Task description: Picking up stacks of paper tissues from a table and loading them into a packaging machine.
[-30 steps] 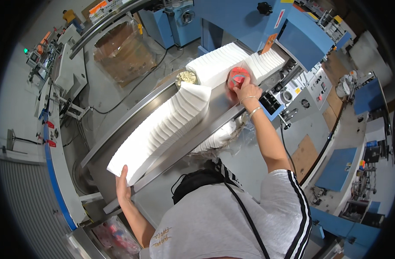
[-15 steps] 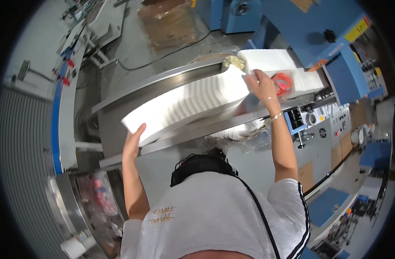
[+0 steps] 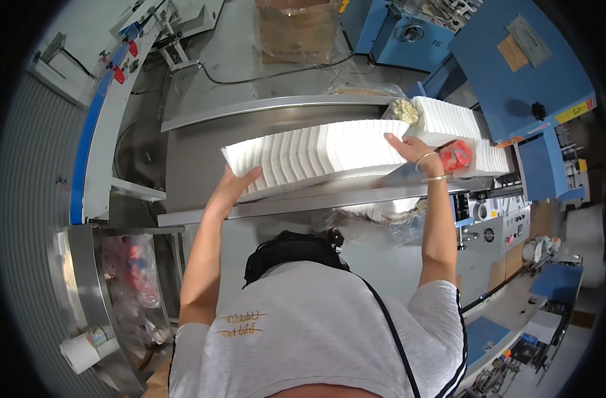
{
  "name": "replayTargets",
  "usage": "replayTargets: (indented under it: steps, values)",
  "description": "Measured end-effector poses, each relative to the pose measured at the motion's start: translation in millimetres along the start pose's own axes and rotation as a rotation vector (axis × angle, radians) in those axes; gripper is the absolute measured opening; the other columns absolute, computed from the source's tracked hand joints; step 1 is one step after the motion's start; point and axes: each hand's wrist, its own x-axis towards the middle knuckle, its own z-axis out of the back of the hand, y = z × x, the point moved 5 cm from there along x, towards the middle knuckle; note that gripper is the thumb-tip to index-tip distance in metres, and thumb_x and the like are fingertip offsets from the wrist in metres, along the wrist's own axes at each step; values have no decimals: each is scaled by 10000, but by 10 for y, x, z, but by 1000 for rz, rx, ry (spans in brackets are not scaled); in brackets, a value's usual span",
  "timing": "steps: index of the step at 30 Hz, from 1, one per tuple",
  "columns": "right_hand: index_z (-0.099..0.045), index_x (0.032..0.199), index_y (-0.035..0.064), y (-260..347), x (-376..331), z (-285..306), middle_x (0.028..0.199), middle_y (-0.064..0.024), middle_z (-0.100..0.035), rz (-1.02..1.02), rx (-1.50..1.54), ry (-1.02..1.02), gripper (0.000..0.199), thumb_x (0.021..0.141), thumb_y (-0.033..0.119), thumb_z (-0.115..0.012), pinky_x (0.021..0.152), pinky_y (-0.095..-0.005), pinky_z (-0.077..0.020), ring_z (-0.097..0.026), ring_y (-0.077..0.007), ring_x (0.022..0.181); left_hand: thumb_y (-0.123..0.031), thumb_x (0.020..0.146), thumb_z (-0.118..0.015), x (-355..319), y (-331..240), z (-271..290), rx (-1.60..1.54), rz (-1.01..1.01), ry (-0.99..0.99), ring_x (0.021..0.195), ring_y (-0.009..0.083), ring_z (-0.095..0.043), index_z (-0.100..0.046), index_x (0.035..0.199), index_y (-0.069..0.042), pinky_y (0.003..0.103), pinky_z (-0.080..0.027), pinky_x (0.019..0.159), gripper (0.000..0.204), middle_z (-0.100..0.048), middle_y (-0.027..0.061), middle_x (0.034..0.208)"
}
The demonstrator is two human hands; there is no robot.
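Note:
A long row of white folded paper stacks [image 3: 316,154], packed face to face, lies in a shallow metal trough [image 3: 197,174]. My left hand [image 3: 238,188] presses its left end, thumb on top and fingers around the end face. At the opposite end my right hand [image 3: 412,149] closes over the last stack, so both hands squeeze the row between them. Right of my right hand sits a roll of red tape [image 3: 456,156]. More white paper stacks [image 3: 449,123] stand beyond it, next to a container with cream-coloured pieces [image 3: 403,113].
Blue machinery [image 3: 525,79] borders the trough's right end. A cardboard box in clear plastic [image 3: 296,33] stands on the floor behind. To the left runs a blue-edged bench [image 3: 91,146]. Near my left arm is a metal rack with bagged red items [image 3: 138,268].
The row lies more level, and its left end has shifted right along the trough with my left hand. Both hands keep hold of its ends. The whole view has shifted too.

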Motion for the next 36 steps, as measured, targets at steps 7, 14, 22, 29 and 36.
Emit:
replayTargets:
  steps: [7, 14, 22, 29, 36]
  values:
    - [-643, 844, -60, 322, -192, -355, 717, -123, -582, 36, 182, 59, 827, 752, 753, -519, 587, -321, -430, -518, -175, 648, -350, 825, -702, 70, -4, 716, 1, -12, 9, 1268, 221, -401, -315, 1409, -19, 348, -275, 1063, 775, -464, 126, 1355]
    - [-405, 1364, -39, 47, 131, -713, 1317, -147, -495, -30, 696, 132, 870, 865, 672, -441, 1028, -295, -323, -426, -216, 1227, -425, 825, -677, 119, -11, 940, 4, 117, 39, 1333, 252, -319, -293, 1433, -43, 385, -231, 1087, 814, -378, 110, 1432]
    - [-429, 1344, -48, 287, -36, -751, 1375, -132, -455, -8, 643, 232, 776, 867, 547, -574, 1074, -303, -276, -389, -217, 1286, -612, 748, -655, 159, 263, 1120, -9, 246, -5, 1410, 322, -145, -140, 1488, -93, 566, -45, 1094, 1040, -241, 139, 1512]
    - [-115, 1444, -52, 927, 40, -1115, 1269, -108, -511, 150, 749, 227, 1010, 778, 361, -752, 1014, -281, -347, -470, -183, 1165, -326, 765, -740, 168, -175, 710, -11, 192, 50, 1161, 231, -505, -508, 1282, 0, 372, -304, 1056, 653, -575, 131, 1212]
    - [-221, 1458, 66, 1610, -84, -1267, 1294, -119, -491, 298, 832, 253, 849, 782, 192, -718, 1023, -310, -336, -474, -204, 1166, -329, 751, -742, -283, -3, 1177, -157, 73, -87, 1219, 262, -465, -458, 1304, 48, 374, -320, 1061, 727, -543, 179, 1257]
